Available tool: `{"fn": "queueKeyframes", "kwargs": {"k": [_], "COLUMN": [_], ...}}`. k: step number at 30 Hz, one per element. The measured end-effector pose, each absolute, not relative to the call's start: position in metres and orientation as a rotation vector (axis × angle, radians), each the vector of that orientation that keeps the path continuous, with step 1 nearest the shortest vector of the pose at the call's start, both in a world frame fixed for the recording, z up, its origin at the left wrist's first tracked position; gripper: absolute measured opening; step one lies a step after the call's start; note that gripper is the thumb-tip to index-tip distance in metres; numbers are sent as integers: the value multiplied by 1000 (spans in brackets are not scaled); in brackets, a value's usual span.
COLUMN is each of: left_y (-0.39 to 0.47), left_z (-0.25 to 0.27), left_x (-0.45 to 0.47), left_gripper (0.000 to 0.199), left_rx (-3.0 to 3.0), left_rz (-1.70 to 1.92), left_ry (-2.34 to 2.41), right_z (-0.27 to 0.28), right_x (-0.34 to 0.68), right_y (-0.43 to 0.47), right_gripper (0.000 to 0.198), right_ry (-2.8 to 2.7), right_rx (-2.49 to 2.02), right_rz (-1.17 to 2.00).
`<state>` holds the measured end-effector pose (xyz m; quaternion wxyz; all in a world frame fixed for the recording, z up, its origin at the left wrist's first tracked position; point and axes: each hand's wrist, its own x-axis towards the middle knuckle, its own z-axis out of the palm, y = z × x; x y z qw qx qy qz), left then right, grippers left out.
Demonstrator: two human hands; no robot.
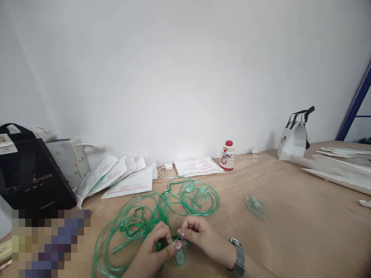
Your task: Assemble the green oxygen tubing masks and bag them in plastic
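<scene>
A clear green oxygen mask (180, 258) is between my two hands at the bottom middle. My left hand (159, 247) is closed on its left side, thumb stretched across the front. My right hand (199, 235) pinches at the mask's upper edge, where a thin pale strip shows between the fingertips; the fingers cover much of the mask. Behind and left of my hands lie loose coils of green tubing (98, 241) with a green elastic strap (136, 227). A second mask (202, 193) rests inside another coil farther back.
A clear green plastic piece (255, 204) lies to the right. Along the wall are white packets (130, 185), a flat packet (198, 166), a white charger (168, 166), a red-and-white bottle (228, 156) and a white bag (292, 143). A black bag (34, 173) stands left; long white packaging (336, 173) lies right.
</scene>
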<state>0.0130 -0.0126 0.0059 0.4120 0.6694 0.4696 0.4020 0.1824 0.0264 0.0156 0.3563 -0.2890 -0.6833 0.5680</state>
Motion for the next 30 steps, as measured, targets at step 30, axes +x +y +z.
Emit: {"fn": "queueKeyframes", "kwargs": {"k": [30], "left_y": [-15], "left_z": [9], "left_x": [19], "left_gripper": [39], "left_rx": [1535], "left_rz": [963], "left_ry": [1164], "right_z": [18], "right_x": [182], "right_y": [23], "right_gripper": [42], "right_ry": [-1883], "right_rx": [-769], "right_rz": [1446]}}
